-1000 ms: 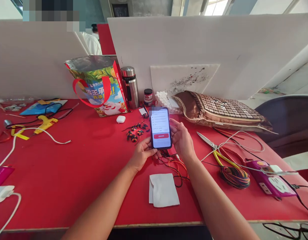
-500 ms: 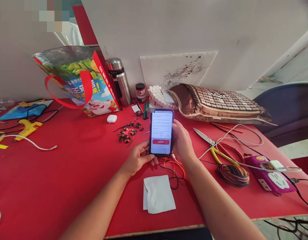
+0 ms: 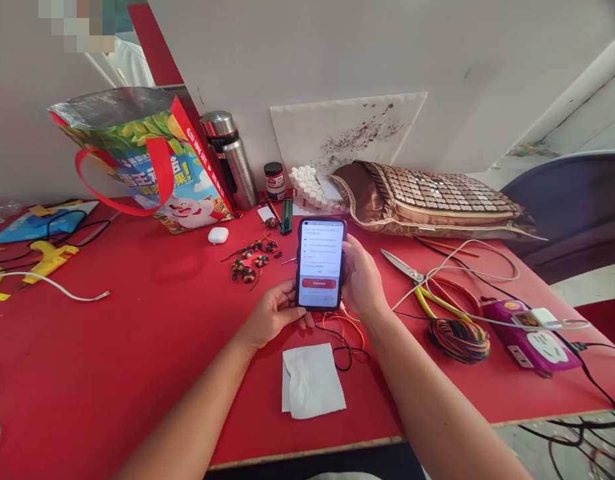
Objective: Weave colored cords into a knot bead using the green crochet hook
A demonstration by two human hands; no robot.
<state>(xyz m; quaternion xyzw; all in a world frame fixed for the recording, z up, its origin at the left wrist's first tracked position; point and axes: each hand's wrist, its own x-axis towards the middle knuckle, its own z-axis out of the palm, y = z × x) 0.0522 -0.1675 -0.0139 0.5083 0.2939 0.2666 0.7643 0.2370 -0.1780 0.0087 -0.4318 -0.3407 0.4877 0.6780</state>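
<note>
The left hand (image 3: 271,313) and right hand (image 3: 363,275) share a closed grip on the phone (image 3: 320,260), above the surface (image 3: 152,340); a napkin (image 3: 314,381) lies near the front edge.

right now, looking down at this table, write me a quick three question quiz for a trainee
1. What is held between the left hand and the right hand?
a) the scissors
b) the phone
c) the glue gun

2. True or false: in this view, the white napkin lies on the red table between the two forearms.

3. Fill in the blank: the metal flask stands between the colourful bag and the small black-lidded ____.

Key: 1. b; 2. true; 3. jar
</note>
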